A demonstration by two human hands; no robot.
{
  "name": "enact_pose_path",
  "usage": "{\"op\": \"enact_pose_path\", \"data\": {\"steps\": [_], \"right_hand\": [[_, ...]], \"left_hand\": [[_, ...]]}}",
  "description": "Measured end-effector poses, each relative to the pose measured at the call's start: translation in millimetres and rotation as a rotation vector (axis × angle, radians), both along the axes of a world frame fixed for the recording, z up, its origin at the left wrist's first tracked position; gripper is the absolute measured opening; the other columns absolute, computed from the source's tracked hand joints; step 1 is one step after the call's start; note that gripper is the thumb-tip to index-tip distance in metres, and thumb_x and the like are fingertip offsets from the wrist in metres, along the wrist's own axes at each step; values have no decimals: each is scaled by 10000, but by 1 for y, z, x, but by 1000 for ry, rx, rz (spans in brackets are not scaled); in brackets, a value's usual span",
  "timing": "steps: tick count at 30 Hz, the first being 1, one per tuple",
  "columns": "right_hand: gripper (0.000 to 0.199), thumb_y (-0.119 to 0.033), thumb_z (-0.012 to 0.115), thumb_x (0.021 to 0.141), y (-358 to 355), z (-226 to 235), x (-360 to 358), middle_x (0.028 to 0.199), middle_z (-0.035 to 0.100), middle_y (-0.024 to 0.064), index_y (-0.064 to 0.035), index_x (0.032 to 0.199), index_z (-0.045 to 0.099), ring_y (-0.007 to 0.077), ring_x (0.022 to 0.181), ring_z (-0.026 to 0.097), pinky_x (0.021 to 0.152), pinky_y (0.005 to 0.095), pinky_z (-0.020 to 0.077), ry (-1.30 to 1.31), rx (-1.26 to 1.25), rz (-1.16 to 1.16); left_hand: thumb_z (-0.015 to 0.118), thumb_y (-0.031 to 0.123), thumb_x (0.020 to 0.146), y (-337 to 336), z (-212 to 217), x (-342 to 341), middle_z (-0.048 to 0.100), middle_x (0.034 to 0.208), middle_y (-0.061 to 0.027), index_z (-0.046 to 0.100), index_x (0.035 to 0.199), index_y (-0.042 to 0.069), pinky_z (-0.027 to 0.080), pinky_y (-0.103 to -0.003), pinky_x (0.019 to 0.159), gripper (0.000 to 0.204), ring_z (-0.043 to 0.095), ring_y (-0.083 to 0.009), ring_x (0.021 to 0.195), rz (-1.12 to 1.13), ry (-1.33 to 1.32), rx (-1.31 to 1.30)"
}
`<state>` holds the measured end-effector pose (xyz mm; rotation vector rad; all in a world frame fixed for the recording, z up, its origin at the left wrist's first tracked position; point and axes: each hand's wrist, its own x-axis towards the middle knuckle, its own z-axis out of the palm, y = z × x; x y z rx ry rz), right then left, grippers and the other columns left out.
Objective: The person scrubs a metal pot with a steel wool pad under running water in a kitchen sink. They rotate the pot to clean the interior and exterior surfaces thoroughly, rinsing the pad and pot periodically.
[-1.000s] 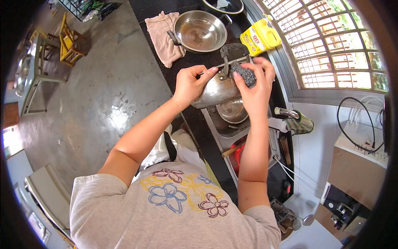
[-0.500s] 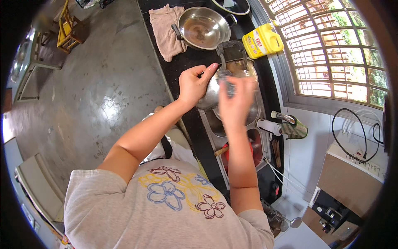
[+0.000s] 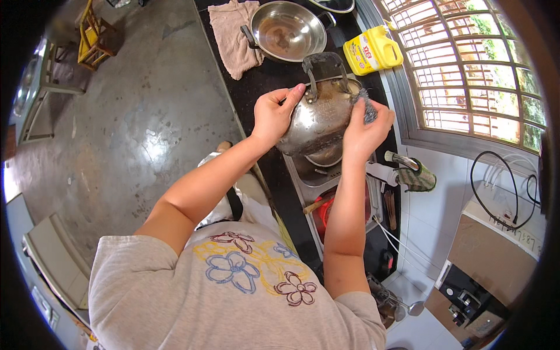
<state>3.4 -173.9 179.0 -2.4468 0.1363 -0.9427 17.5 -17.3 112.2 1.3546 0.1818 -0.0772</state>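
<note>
A stained metal pot (image 3: 321,119) is tilted above the sink (image 3: 296,185), its dark loop handle (image 3: 324,60) pointing away from me. My left hand (image 3: 272,118) grips the pot's left edge, thumb on top. Pinched in my right hand (image 3: 367,131) is a grey steel wool scrubber (image 3: 370,111), pressed to the pot's right edge near the handle. Brown grime marks the pot's surface around the handle mounts. Below the pot, part of a metal bowl (image 3: 325,158) shows in the sink.
Beyond the pot stand a two-handled steel pan (image 3: 286,35), a pink cloth (image 3: 230,35) and a yellow jug (image 3: 373,51). A faucet (image 3: 402,160) with a green cloth (image 3: 420,177) is at right. A red basin (image 3: 322,224) and wooden handle (image 3: 315,205) sit in the nearer sink.
My right hand has moved with the scrubber from the middle of the pot to its right edge. My left hand keeps its grip in about the same place.
</note>
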Motion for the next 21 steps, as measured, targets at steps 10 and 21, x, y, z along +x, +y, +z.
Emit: {"op": "enact_pose_path", "data": {"steps": [10,21], "right_hand": [[227,-123,775,791,6,13,-13,920,515,133,-29,903,601,322,916,521,848,458,400,36,-48,133],[252,-156,805,733,-7,11,-18,974,532,91,-92,938,674,312,1003,516,898,451,373,143,-306,150]], "left_hand": [[683,353,963,-1,1,3,451,567,52,653,692,-18,340,-266,500,461,364,-44,582,-35,-31,-20],[716,376,926,-16,-9,-2,412,541,-53,673,701,10,362,-304,500,432,355,-95,547,-120,-118,164]]}}
